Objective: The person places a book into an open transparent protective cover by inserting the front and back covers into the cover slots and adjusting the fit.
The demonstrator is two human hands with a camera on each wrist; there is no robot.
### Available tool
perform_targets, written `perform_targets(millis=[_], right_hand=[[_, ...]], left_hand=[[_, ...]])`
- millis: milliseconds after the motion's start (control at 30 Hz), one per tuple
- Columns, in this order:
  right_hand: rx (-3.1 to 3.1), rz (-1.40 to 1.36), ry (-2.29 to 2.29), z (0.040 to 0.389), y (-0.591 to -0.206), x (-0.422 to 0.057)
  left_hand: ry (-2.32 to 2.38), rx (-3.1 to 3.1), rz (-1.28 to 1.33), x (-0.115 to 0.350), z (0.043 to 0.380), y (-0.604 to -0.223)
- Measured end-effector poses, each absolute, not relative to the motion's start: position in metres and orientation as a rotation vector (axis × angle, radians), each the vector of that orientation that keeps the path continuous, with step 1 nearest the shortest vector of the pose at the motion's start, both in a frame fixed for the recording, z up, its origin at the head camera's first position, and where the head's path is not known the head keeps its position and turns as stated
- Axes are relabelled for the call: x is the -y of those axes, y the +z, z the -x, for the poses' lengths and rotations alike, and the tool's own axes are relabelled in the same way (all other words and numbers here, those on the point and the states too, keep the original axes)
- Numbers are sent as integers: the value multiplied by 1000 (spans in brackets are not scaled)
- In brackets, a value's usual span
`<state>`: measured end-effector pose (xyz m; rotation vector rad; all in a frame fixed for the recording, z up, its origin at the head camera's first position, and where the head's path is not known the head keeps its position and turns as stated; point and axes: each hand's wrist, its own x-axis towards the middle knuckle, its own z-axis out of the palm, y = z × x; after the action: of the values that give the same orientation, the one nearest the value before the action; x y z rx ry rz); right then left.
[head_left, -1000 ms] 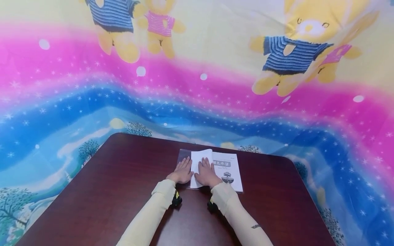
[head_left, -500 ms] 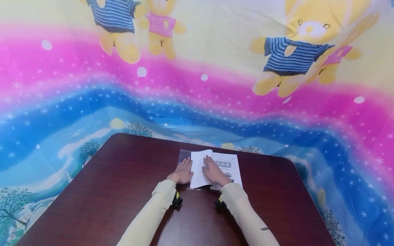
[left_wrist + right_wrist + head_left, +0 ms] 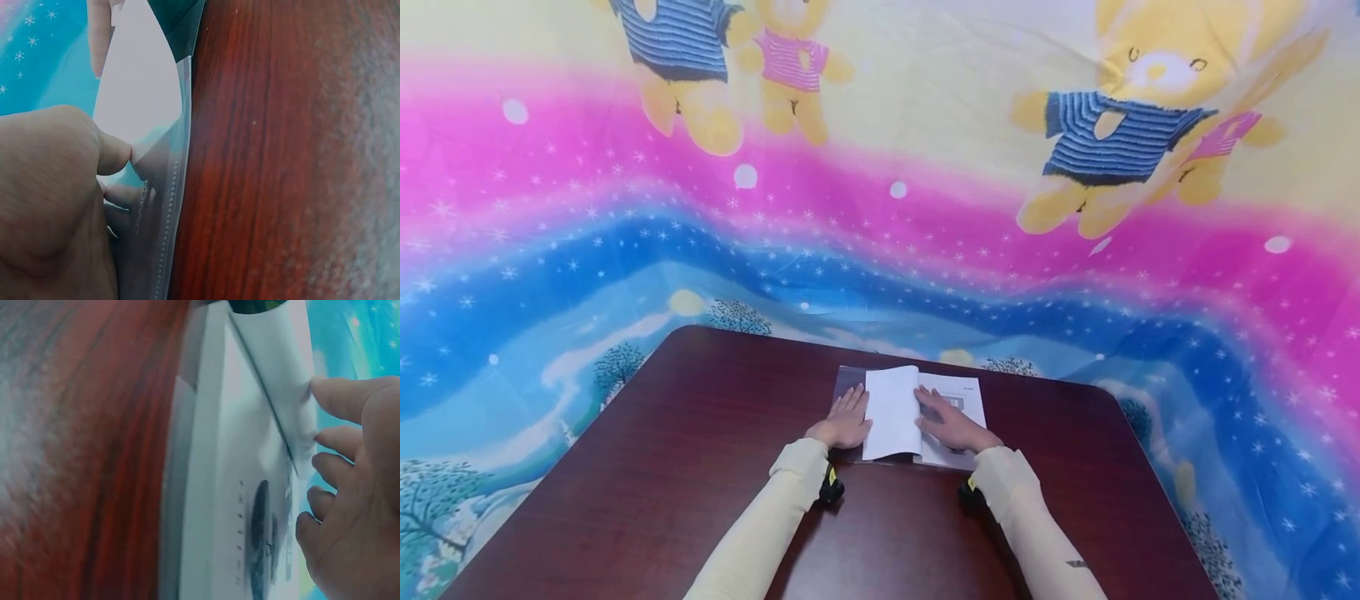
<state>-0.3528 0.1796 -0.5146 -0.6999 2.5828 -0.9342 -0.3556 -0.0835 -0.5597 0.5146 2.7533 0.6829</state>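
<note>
A booklet with printed dark lettering and a picture lies near the table's far edge, a clear plastic cover spread out at its left. Over its left part bends a blank white leaf, curved and raised off the page beneath in the right wrist view. My left hand rests on the plastic, fingers stretched forward, its thumb touching the leaf's left edge. My right hand is at the leaf's right edge, the thumb and a fingertip touching the curved paper. The other fingers bend loosely.
The dark red-brown wooden table has rounded far corners. Behind it hangs a cloth backdrop with bears, snowflakes and trees. Each wrist carries a small black camera, such as the left camera.
My right hand has slid rightward off the middle of the white leaf to its right edge, uncovering the leaf and covering more of the printed page. The left hand has stayed in place.
</note>
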Motion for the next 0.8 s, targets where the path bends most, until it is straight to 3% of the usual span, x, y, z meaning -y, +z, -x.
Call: perform_targets(millis=[800], right_hand=[[-2612, 764, -892, 354, -521, -165]], left_hand=[[697, -2783, -535, 85, 356, -562]])
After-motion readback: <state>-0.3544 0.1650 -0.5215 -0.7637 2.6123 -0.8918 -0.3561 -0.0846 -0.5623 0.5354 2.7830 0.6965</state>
